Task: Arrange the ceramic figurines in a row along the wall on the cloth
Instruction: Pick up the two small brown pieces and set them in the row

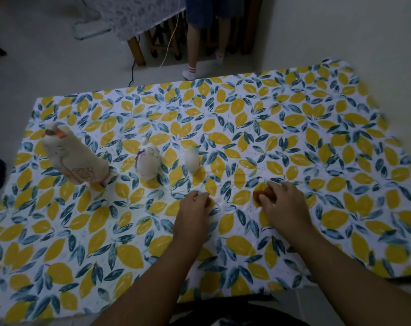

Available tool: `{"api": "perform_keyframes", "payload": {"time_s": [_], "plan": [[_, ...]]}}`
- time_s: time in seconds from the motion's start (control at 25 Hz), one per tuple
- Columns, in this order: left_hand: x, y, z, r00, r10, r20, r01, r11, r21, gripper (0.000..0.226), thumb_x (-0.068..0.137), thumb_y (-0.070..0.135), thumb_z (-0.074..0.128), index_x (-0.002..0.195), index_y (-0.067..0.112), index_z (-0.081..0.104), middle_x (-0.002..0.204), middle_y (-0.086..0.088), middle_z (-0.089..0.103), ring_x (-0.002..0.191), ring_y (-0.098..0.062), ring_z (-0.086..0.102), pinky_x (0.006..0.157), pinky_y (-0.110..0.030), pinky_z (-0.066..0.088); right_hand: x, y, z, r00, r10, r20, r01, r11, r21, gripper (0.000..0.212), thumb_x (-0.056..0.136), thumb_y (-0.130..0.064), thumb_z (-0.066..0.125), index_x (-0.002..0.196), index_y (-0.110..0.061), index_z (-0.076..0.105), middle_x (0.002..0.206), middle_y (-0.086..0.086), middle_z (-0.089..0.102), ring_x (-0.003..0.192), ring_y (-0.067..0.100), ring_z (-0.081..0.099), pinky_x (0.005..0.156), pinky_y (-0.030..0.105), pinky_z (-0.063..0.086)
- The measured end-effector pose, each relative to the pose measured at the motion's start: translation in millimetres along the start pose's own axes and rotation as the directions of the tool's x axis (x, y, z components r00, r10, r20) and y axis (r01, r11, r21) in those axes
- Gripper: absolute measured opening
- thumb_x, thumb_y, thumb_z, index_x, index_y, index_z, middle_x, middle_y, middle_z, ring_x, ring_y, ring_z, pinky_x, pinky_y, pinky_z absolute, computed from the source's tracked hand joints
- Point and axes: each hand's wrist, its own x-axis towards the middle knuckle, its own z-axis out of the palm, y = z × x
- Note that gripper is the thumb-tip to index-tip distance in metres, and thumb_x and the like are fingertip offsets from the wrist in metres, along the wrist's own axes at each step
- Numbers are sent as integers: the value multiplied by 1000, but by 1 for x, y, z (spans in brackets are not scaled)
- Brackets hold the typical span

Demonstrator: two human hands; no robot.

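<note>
Three pale figurines, a tall cat [75, 156], a round one [148, 161] and a small egg shape [192, 160], stand in a row on the lemon-print cloth [317, 137] spread over a pale floor [46, 67], while the right hand [285, 205] closes on a brown piece [262, 195] and the left hand [195, 208] curls over something mostly hidden.

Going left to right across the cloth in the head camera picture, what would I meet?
Tall cat figurine → round white figurine → small white egg-shaped figurine → left hand → brown figurine under the right hand.
</note>
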Motion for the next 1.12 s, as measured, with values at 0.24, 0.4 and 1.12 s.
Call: {"api": "perform_keyframes", "payload": {"time_s": [0.24,0.4,1.12], "plan": [[15,14,3,999,-43,-15,38,974,-222,50,95,15,65,143,17,50,131,-10,63,115,-30,60,92,-45,53,6,1,1,984,-162,73,137,954,266,37,87,-30,76,123,-26,67,116,10,52,111,34,50,92,46,49],[36,26,3,994,-100,-42,76,920,-385,62,94,18,66,151,18,39,141,-9,55,124,-28,56,99,-49,51,22,-9,-6,966,-245,78,192,889,415,53,81,-18,82,131,-17,64,108,4,44,102,22,48,92,37,47],[125,34,7,984,146,-103,-177,884,-432,47,94,12,66,139,13,51,132,-7,60,125,-18,56,97,-41,53,107,-58,-1,898,-439,-40,408,794,450,46,88,-8,71,130,-24,62,122,0,63,107,6,44,92,10,33]]}}
